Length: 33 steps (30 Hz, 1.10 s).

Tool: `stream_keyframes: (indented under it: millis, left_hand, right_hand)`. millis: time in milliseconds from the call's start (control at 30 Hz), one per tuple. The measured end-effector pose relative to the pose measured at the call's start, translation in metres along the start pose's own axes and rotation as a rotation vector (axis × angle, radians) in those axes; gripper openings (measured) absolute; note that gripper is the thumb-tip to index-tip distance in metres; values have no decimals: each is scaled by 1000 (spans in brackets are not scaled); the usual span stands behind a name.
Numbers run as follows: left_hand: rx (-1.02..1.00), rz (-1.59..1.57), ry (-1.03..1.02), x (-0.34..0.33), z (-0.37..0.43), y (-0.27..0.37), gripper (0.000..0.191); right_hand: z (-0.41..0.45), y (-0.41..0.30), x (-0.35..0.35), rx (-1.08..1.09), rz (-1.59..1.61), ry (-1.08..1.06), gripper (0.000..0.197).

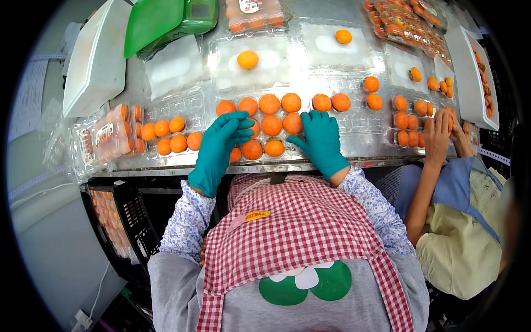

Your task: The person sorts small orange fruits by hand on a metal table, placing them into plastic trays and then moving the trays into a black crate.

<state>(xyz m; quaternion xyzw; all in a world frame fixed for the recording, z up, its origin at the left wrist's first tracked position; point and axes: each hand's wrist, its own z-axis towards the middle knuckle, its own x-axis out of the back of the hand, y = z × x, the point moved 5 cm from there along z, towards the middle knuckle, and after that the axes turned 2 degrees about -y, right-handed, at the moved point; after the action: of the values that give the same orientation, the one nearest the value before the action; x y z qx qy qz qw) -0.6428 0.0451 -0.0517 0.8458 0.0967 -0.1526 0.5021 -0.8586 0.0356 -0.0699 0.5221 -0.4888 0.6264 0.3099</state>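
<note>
My left hand [226, 143], in a teal glove, lies over the left side of a clear plastic clamshell tray [292, 152] holding several orange fruits; its fingers partly hide fruit, and whether it grips one cannot be told. My right hand [320, 139], gloved alike, rests at the tray's right side, its thumb and fingertips beside an orange fruit [293, 123]. Behind the tray its lid [274, 76] lies open with one fruit [247, 59] on it. To the right, another clamshell tray [356, 120] holds a few fruits; to the left, a third tray [193, 114] holds several.
A co-worker's hands [444, 126] handle fruit at the right. White boxes [97, 62] [473, 79] stand at both ends. A green scale [170, 25] is at the back left. Closed packs [110, 137] lie left; more packs [402, 27] lie back right. The metal table's edge [265, 168] is before me.
</note>
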Motion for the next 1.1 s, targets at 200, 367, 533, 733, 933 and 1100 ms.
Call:
stream_keyframes:
  millis: [200,367,533,733,933,1100]
  left_hand:
    - [8,-15,37,0,-19,-21,29]
    - [45,-68,64,-8,-28,-37,27]
    - [48,-77,52,-10,-30,-42,27]
    - [44,-99,51,-11,-29,-48,27]
    - [58,-119,62,-13,-28,-52,27]
    - [57,-124,65,-14,-28,-51,27]
  right_hand:
    - [10,6,-6,49,3,-2,52]
    - [14,13,-5,92,115,-38,48]
    - [11,16,-1,94,211,-14,46]
    - [7,13,-3,106,193,-51,55]
    - [13,10,-11,136,169,-61,60]
    - [15,17,-11,180,234,38,53]
